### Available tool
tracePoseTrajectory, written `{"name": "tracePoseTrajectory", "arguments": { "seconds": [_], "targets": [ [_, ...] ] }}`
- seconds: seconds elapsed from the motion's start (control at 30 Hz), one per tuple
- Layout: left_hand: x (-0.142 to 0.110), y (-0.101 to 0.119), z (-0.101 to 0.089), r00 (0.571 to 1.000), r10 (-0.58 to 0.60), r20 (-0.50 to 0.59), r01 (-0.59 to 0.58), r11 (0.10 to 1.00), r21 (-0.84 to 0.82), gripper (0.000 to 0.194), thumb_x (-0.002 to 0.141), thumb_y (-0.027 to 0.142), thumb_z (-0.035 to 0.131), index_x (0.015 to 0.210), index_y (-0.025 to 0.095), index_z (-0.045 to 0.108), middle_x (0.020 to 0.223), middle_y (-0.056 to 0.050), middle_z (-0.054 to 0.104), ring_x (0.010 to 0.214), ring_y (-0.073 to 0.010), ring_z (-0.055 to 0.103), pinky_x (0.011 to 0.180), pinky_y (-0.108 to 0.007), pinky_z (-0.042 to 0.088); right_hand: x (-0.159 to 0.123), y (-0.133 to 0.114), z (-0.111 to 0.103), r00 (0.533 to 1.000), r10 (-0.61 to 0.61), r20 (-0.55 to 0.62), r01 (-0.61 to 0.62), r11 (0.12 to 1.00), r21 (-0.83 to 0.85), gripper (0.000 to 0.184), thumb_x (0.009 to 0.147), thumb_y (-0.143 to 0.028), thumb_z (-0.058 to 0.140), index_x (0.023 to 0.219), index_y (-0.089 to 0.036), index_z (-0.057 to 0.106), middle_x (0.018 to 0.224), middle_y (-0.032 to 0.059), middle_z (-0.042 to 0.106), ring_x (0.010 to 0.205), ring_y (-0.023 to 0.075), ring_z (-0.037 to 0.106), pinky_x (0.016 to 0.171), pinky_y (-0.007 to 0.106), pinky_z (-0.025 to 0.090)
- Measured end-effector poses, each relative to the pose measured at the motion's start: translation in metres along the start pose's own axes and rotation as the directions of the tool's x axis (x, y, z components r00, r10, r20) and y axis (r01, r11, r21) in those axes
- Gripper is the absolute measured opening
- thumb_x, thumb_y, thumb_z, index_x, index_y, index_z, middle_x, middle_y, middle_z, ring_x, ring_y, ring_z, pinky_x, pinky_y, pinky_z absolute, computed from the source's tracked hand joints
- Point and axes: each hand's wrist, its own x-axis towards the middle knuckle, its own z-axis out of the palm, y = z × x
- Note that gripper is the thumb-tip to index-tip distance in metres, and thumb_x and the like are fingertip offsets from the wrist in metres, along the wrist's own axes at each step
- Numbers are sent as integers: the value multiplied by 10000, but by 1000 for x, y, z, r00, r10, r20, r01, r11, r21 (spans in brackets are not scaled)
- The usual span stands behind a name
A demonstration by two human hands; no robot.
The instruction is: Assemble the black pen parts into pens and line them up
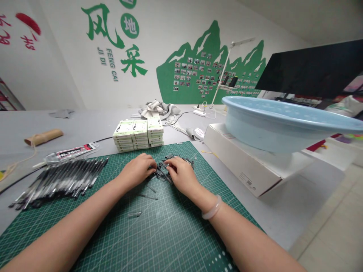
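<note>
My left hand is closed, its fingertips pinched together at the left edge of a loose pile of small black pen parts. My right hand, with a pale bangle on the wrist, curls its thumb and fingers into the same pile from the right. What either hand grips is too small and partly hidden. Nearer to me, a thin dark rod and a short clear piece lie on the green cutting mat. Many black-and-clear pens are laid side by side at the left.
Small white-and-green boxes are stacked behind the mat. A light blue basin rests on a white carton at the right. At left are a packaged pen set and a bamboo tube. Crumpled cloth lies behind the boxes.
</note>
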Motion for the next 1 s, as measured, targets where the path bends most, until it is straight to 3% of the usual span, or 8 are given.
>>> {"name": "tracePoseTrajectory", "arguments": {
  "seconds": [0.13,0.23,0.33,0.43,0.5,0.6,0.8,1.0],
  "targets": [
    [-7,4,-7,993,-73,-96,63,993,-101,201,861,335,547,865,235,721,909,-55,707,909,-239,613,801,-346,469,1,-5,4,992,122,34,-127,962,243,154,817,-100,586,903,-186,680,878,31,690,813,160,610,792,311,475],
    [-14,15,-16,942,-272,-195,191,916,-351,237,859,402,552,881,228,711,861,-40,720,812,-214,640,738,-314,479,0,-7,11,929,301,217,-371,751,547,141,802,-117,560,892,-185,644,740,-10,657,617,122,574,600,258,465],
    [-23,31,-20,876,-466,-122,255,663,-704,277,809,448,623,906,202,706,683,-9,675,631,-180,613,606,-282,480,-2,-10,17,877,318,360,-479,513,712,114,778,-181,599,888,-170,625,713,-16,653,569,101,565,531,228,437],
    [-32,44,-16,848,-529,-6,230,378,-897,304,755,422,708,938,179,704,693,-9,677,599,-153,603,576,-266,496,-6,-17,20,876,288,388,-477,394,785,173,724,-251,686,859,-157,633,734,-8,660,618,104,602,565,229,468],
    [-36,49,-13,836,-549,18,215,297,-930,303,741,400,738,938,172,709,755,-24,703,637,-148,627,617,-267,521,-8,-20,21,881,276,385,-466,354,811,209,697,-277,723,840,-152,636,741,-8,655,640,108,617,582,233,487],
    [-40,52,-11,822,-569,12,204,275,-940,302,729,401,756,917,167,718,788,-30,715,665,-154,653,669,-290,552,-9,-23,22,890,269,368,-445,341,828,220,682,-290,747,805,-154,626,721,-13,647,635,112,624,586,241,504],
    [-40,57,-8,824,-566,-14,211,330,-920,307,721,432,751,887,176,713,811,-37,728,683,-183,688,694,-331,585,-9,-18,25,894,246,374,-445,385,809,243,666,-275,756,804,-166,589,675,-29,664,558,101,610,557,239,503],
    [-40,59,-6,820,-572,1,213,304,-929,287,727,419,745,884,181,713,783,-32,730,677,-188,694,685,-332,590,-10,-19,25,888,255,382,-456,388,801,264,669,-286,758,803,-174,560,658,-23,668,541,112,615,545,247,506]
  ]
}}
